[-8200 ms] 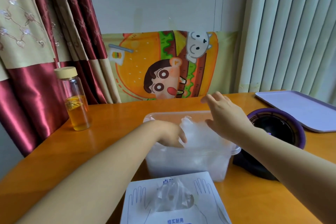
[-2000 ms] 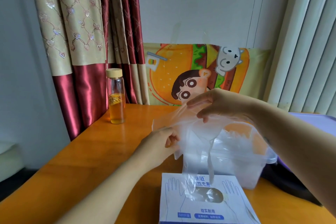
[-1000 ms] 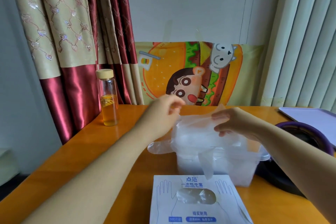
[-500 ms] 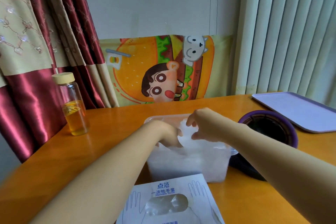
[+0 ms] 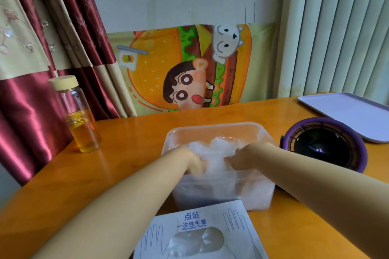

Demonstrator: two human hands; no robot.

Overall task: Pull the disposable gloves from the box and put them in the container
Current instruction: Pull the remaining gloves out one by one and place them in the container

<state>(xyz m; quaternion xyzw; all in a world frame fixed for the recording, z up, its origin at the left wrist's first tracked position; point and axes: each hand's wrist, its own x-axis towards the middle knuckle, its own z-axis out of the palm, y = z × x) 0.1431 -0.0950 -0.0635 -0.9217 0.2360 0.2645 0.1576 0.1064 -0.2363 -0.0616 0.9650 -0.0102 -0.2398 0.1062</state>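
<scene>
Down inside the clear container (image 5: 216, 130), the left hand (image 5: 194, 163) and right hand (image 5: 244, 156) sit side by side in the pile of gloves (image 5: 219, 145). The fingers are sunk into the plastic and blurry, so honestly can't tell if they're gripping or just pressing. The glove box (image 5: 189, 216) sits just in front, with more clear plastic showing in its slot. A bottle (image 5: 82, 124) of amber liquid stands off left, with a round purple gadget (image 5: 324, 145) and a tray (image 5: 347, 111) to the right.

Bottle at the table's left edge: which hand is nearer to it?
Left. The left hand sits in the container on the side facing the bottle; the right hand is in it too, farther right.
</scene>
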